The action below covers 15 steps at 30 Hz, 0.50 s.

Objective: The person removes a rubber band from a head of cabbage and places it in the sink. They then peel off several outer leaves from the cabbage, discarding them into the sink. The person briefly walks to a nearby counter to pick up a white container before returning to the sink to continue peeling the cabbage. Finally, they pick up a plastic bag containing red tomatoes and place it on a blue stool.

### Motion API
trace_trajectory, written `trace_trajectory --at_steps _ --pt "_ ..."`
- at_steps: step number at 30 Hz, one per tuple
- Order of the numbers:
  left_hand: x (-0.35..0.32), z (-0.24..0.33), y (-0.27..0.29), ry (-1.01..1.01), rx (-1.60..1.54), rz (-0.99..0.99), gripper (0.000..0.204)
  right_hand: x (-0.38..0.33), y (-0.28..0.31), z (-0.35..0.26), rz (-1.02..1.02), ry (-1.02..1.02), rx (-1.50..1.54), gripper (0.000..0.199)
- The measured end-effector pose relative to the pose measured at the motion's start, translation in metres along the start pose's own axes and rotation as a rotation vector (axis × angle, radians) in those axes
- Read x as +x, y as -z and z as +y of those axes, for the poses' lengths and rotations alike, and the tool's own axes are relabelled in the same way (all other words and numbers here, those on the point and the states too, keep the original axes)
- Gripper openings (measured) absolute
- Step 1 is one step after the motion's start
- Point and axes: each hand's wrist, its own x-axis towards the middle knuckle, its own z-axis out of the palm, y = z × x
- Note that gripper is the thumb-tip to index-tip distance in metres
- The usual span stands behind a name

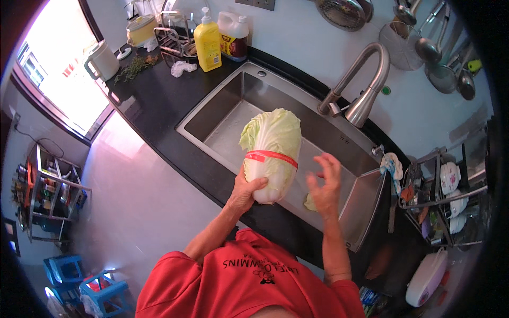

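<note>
A napa cabbage [273, 135] with a red tape band [273, 156] round its middle is held up over the near side of the steel sink [222, 140]. My left hand [245, 192] grips it low on its white base, thumb across the front, other fingers mostly hidden. To the right, my right hand [326, 183] hangs over the sink with fingers apart and slightly curled, not touching the cabbage. Below it, a loose pale leaf piece [310, 202] lies in the sink.
A curved faucet [366, 85] rises behind the sink. A yellow pump bottle [207, 42] and a jug of dark liquid [233, 36] stand at the back left. On the right is a dish rack [450, 196]; ladles and strainers [429, 50] hang on the wall.
</note>
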Motion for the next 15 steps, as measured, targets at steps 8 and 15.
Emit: trace_trajectory --at_steps 8,15 --pt "0.0 -0.001 -0.006 -0.125 0.325 0.092 0.077 0.016 -0.05 -0.05 -0.071 0.236 -0.075 0.026" --pt "0.009 0.032 -0.002 -0.19 0.647 0.09 0.082 0.021 -0.066 -0.065 -0.02 0.282 -0.257 0.019"
